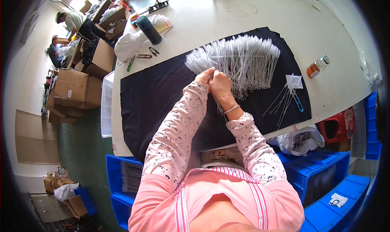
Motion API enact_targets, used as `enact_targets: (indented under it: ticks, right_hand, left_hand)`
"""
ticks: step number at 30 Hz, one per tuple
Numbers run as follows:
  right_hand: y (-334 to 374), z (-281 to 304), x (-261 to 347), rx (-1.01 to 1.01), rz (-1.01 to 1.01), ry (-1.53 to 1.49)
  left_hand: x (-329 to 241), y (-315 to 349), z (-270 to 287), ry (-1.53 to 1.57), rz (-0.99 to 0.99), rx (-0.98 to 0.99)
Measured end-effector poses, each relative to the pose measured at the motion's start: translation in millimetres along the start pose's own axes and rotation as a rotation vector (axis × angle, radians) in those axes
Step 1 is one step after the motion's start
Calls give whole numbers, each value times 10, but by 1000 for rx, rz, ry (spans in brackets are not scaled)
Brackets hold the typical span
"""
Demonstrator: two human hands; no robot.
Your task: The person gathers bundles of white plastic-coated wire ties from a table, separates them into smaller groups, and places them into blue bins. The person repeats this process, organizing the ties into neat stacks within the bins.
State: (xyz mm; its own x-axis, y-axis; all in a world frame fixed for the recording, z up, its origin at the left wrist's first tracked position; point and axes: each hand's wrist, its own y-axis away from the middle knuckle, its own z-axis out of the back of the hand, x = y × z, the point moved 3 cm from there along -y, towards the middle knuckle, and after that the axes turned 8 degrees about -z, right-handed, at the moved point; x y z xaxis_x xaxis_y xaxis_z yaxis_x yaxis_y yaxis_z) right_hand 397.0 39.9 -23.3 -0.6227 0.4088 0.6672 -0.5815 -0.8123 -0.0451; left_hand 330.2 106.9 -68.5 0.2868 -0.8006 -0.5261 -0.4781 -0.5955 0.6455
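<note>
A wide pile of white-bristled wire brushes [243, 55] lies on a black cloth [158, 102], bristles away from me and looped wire ends toward me. At its left end my two hands meet, touching each other. My left hand [205, 76] is closed, fingertips pressed together; what sits in them is hidden. My right hand [220, 85] is curled round wire brushes, whose thin looped ends show below its wrist, while bristles fan out just beyond the fingers. Apart on the right lie a few brushes with white square heads [294, 81] and a blue-handled tool [298, 102].
The pale table [280, 12] carries a dark cylinder [149, 30], small snips [154, 51], green-handled pliers [130, 64] and an amber-filled jar [318, 66]. Blue crates [315, 167] and a red stool [338, 124] stand beside it. Cardboard boxes [71, 85] and two people are at left.
</note>
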Motion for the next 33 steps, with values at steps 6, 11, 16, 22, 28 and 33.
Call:
enact_targets:
  ticks: [6, 11, 16, 22, 28, 33]
  right_hand:
    - [61, 302, 173, 0, 231, -43]
    - [-82, 283, 155, -216, 225, 293]
    - [110, 168, 191, -25, 419, 256]
    - [329, 399, 432, -53, 542, -67]
    - [36, 100, 224, -5, 532, 172]
    - [-170, -174, -242, 83, 738, -138]
  left_hand:
    - [2, -27, 323, 100, -281, -177]
    - [0, 257, 191, 168, -349, -163]
    - [21, 310, 82, 340, -347, 13]
    - [-8, -192, 747, 289, -378, -141]
    - [-80, 445, 426, 344, -555, -176]
    - [-245, 1075, 471, 448, -693, -145]
